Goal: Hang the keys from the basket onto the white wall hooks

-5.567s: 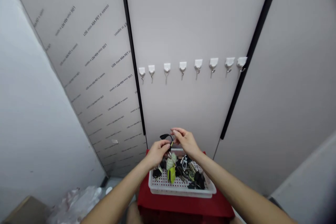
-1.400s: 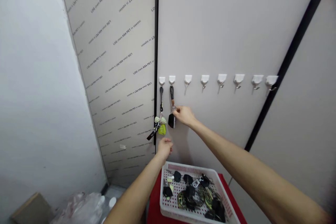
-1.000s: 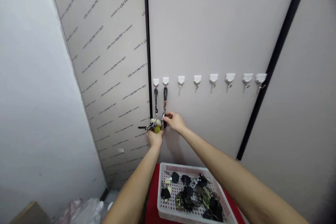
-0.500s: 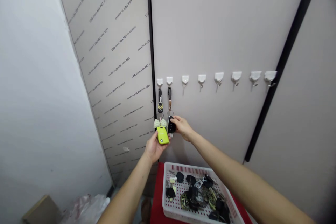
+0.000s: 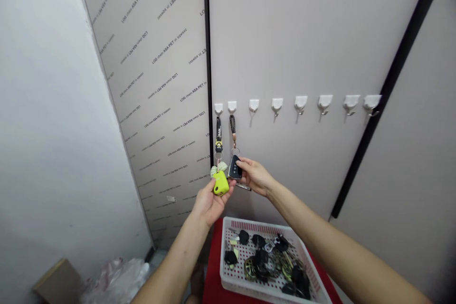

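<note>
Both hands are up at the wall, and each one has a key! The left hand [image 5: 210, 204] has its fingers closed around the lime-green key [image 5: 221, 184], which hangs below a pale bow [image 5: 221, 167] and a black printed strap [image 5: 219, 128] on the first hook [image 5: 218, 107]. Just beside it, the right hand [image 5: 257, 178] pinches the black key [image 5: 234, 168] between thumb and fingers, buttons showing, its braided loop [image 5: 232, 124] on the second hook [image 5: 232, 105]. Six more hooks run off to the right, in line with those two. And down below, a white basket [image 5: 256, 226] sits on a red surface [image 5: 213, 268], with a jumble of other keys [image 5: 261, 256] spread inside, mostly dark, some metallic.
</note>
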### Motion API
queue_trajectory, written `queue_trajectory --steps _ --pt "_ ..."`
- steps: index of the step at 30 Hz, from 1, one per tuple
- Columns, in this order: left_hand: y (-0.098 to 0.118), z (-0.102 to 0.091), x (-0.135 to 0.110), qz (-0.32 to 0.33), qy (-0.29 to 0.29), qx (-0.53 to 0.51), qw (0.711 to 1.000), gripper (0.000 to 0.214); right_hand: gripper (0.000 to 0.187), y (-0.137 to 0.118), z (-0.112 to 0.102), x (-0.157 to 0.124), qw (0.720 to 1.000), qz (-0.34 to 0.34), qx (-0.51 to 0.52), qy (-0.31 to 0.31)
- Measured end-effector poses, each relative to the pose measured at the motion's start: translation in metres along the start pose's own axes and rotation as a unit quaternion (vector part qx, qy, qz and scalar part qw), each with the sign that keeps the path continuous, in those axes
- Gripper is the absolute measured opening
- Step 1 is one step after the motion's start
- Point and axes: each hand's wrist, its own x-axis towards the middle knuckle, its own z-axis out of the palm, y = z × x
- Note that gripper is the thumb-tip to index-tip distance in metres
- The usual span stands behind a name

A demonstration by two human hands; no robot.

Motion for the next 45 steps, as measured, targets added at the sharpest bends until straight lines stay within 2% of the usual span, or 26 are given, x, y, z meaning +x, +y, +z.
queue_trajectory --steps 4,10,17,24,29,39,42,45 --pt "0.007 0.013 -0.008 -0.015 0.006 -0.011 1.000 0.021 0.014 -0.008 0.004 -0.006 0.999 0.014 0.032 0.019" --pt "0.007 0.019 -0.012 -0.007 0.017 -0.027 0.999 0.022 0.011 -0.014 0.006 -0.011 0.999 0.026 0.043 0.005" --pt "0.005 0.017 -0.013 -0.017 0.007 -0.020 1.000 0.019 0.014 -0.015 0.004 -0.016 0.999 0.015 0.032 0.012" --pt "-0.003 0.011 -0.012 0.018 -0.009 0.006 1.000 0.016 0.018 -0.014 0.007 -0.021 0.999 0.003 0.051 -0.002" --pt "-0.002 0.014 -0.015 0.014 -0.022 0.015 1.000 0.017 0.012 -0.011 0.006 -0.019 0.996 0.004 0.081 0.032" --pt "-0.005 0.011 -0.016 0.020 -0.037 0.042 0.998 0.021 0.009 -0.002 -0.002 -0.013 0.992 0.018 0.120 -0.027" --pt "-0.005 0.018 -0.013 0.047 -0.018 0.087 0.995 0.024 0.011 -0.001 -0.001 -0.012 0.995 0.004 0.097 -0.028" --pt "-0.005 0.029 -0.006 0.116 0.025 0.154 0.981 0.030 0.015 0.000 0.001 -0.013 0.998 -0.026 0.061 -0.011"
